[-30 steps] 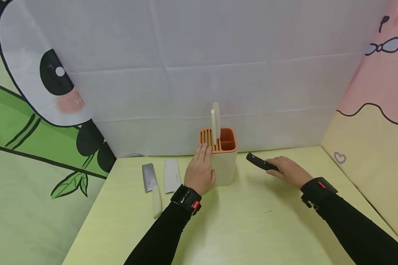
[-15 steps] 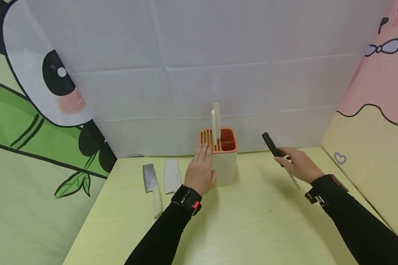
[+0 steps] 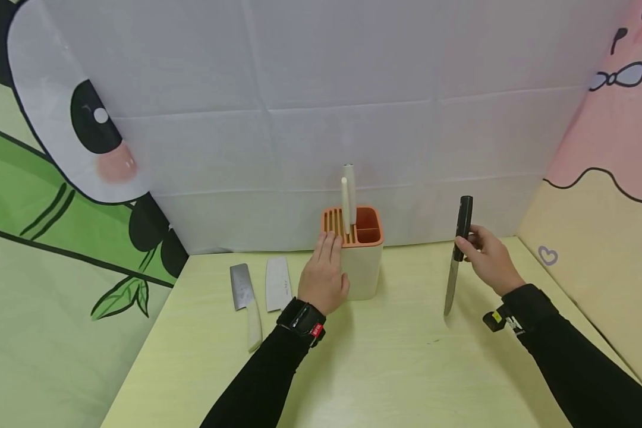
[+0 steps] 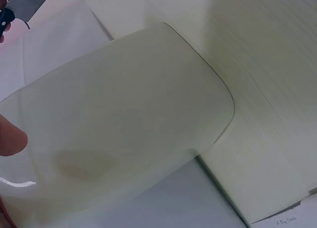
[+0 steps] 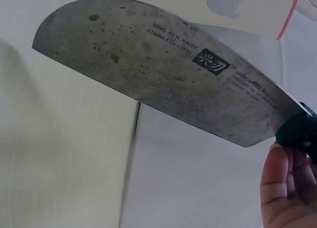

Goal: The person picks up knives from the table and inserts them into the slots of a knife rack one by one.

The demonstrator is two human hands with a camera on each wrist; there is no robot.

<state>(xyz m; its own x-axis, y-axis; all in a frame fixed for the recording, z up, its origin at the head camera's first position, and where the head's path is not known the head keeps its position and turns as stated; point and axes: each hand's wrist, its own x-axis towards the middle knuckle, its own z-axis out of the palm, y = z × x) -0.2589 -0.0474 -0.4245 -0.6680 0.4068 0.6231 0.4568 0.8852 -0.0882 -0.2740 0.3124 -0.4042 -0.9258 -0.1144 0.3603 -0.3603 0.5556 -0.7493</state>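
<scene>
My right hand (image 3: 491,260) grips the black handle of a kitchen knife (image 3: 464,217), held nearly upright with its blade pointing down, right of the knife block. The right wrist view shows its broad, stained blade (image 5: 148,64) with printed lettering. My left hand (image 3: 323,279) rests its straight fingers against the front left of the cream knife block (image 3: 365,273), which has an orange slotted top. Two white-handled knives (image 3: 350,190) stand in the block. In the left wrist view, the block's smooth wall (image 4: 119,104) fills the middle and my thumb (image 4: 12,136) shows at the edge.
A cleaver (image 3: 242,288) with a pale handle lies on the yellow table (image 3: 385,368) left of my left arm. Beside it lies another broad blade (image 3: 277,284), its lower end partly behind my wrist. A white cloth wall (image 3: 299,148) rises behind the table.
My right hand has turned the knife from lying slanted, handle to the left, to upright with the blade down, moving slightly right. The left hand stays on the block.
</scene>
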